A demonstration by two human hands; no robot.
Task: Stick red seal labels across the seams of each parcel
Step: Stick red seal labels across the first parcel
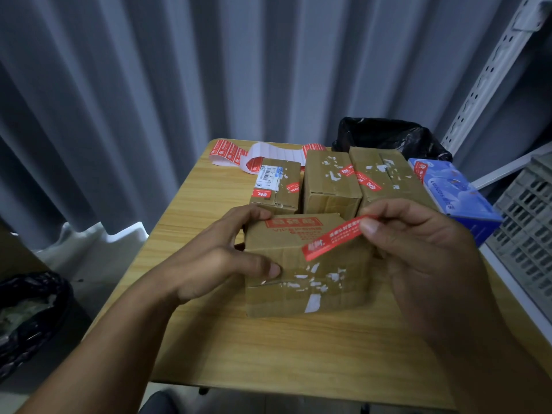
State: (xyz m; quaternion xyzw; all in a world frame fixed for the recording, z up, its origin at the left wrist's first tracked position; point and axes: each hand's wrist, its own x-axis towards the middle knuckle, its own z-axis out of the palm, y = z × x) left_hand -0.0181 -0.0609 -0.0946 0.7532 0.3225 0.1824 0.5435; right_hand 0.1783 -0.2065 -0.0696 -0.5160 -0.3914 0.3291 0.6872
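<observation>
Head view. A brown cardboard near parcel stands at the middle of the wooden table. The left hand grips its left side, thumb pressed on the front face and fingers curled over the top far edge. The right hand pinches the upper end of a red seal label between thumb and forefinger; the strip slants down over the parcel's top, contact unclear. Behind stand three labelled parcels, a backing strip of labels and a blue box.
</observation>
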